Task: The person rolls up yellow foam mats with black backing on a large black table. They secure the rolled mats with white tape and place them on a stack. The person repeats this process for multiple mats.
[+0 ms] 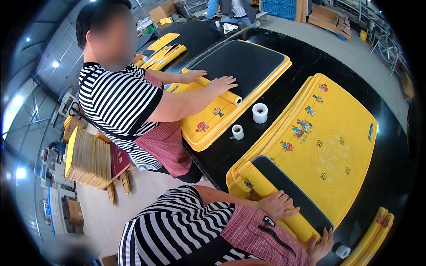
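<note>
A yellow mat roll (262,181) lies across the near end of a stack of yellow printed mats (355,111), with a strip of its black underside (279,181) showing along the far side. My left hand (278,205) rests over the middle of this roll, fingers curved round it. At the roll's right end, my right hand (320,246) grips it with the fingers bent over the edge. Small cartoon figures and a faint circle decorate the top mat. Just beyond my right hand sits a small white tape roll (342,251).
Finished yellow rolls (370,237) lie at the near right. Two white tape rolls (260,113) (238,131) stand between the stacks on the black table (213,162). To my left a co-worker (120,97) rolls another mat (217,91). Stacked yellow sheets (86,157) stand on the floor.
</note>
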A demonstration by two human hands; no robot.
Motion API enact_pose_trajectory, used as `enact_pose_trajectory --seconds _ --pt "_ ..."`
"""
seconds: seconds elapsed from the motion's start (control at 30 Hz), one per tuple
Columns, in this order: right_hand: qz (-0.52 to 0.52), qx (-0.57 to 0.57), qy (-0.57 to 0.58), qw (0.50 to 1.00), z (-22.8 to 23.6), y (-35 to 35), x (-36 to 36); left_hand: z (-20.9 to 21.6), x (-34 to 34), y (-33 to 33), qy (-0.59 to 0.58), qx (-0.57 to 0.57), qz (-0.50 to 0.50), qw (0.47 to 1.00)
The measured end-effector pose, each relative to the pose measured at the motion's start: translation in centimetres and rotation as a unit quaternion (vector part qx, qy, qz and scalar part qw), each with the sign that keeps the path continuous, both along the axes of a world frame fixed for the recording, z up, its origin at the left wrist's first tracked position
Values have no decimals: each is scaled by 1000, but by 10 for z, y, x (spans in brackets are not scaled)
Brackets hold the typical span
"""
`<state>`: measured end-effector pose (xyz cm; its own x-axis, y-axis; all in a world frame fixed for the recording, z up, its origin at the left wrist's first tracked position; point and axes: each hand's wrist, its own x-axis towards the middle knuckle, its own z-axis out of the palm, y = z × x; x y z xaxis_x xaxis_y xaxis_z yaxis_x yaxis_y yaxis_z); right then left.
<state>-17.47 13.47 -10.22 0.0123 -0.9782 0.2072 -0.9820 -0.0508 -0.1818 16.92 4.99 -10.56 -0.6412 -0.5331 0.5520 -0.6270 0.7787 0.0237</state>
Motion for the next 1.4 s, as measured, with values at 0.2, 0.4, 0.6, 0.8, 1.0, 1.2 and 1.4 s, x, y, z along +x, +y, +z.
enact_pose_trajectory --seconds 0.2,0.4,0.6,0.8,1.0,1.2,1.4 --pt "-3 -4 1 1000 3 -3 4 5 3 1 -7 19 -9 1000" --pt "17 -49 -5 999 -11 0 -6 -2 1 3 -63 61 -11 996" --pt "10 -62 3 998 -8 -3 0 6 4 5 -50 71 -17 996" --pt "-7 -64 -8 998 -8 -1 7 9 5 5 -96 83 -16 992" --pt "-3 -47 -19 999 -7 -2 3 9 4 7 -105 108 -10 989" --pt "-8 -48 -8 999 -5 0 5 13 5 11 -111 132 -14 985" --pt "-18 -57 -11 998 9 6 17 8 6 11 -88 121 -25 988"
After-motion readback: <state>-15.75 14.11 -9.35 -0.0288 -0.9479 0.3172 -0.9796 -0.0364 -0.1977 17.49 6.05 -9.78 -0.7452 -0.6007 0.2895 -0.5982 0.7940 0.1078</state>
